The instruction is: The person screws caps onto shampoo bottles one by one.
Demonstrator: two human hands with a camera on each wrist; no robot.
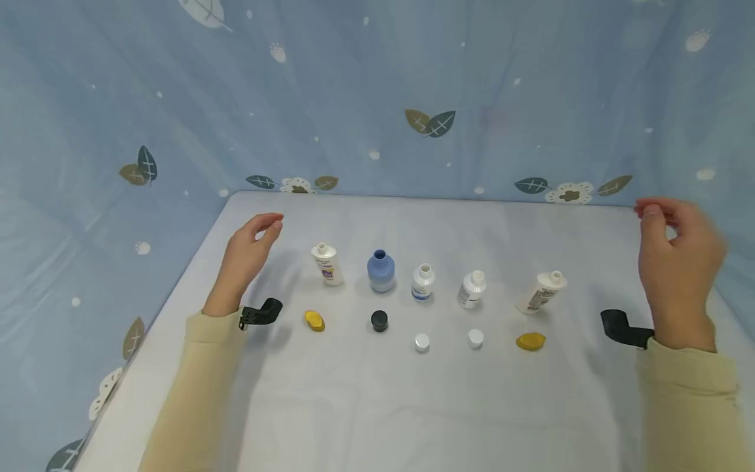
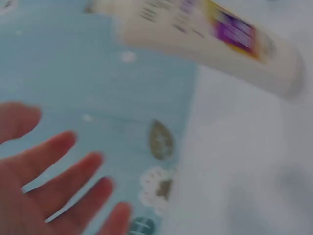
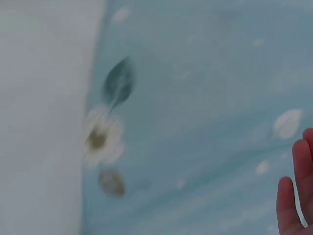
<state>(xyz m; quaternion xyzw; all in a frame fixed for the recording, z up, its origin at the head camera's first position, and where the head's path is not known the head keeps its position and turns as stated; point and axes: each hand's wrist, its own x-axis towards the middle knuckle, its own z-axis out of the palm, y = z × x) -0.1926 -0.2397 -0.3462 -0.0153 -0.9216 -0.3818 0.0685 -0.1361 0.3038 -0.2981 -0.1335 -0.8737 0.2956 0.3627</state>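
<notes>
My left hand [image 1: 244,255] hangs above the table's left side, fingers relaxed and holding nothing. Closest to it stands a white bottle with a purple label [image 1: 328,265], whose neck has no cap; the left wrist view shows this bottle [image 2: 210,41] beyond the spread fingers. Raised over the right side, my right hand [image 1: 681,262] is loosely bent and holds nothing. To its left is another uncapped white bottle [image 1: 541,293]. Between these two stand a blue bottle [image 1: 381,272], a small white bottle [image 1: 423,283] and a second small white bottle [image 1: 472,290].
In front of the bottles lie a yellow cap [image 1: 314,320], a black cap [image 1: 379,320], a white cap [image 1: 421,343], another white cap [image 1: 475,338] and a second yellow cap [image 1: 531,341]. A patterned blue curtain [image 1: 354,85] borders the white table [image 1: 377,413] at the back and sides.
</notes>
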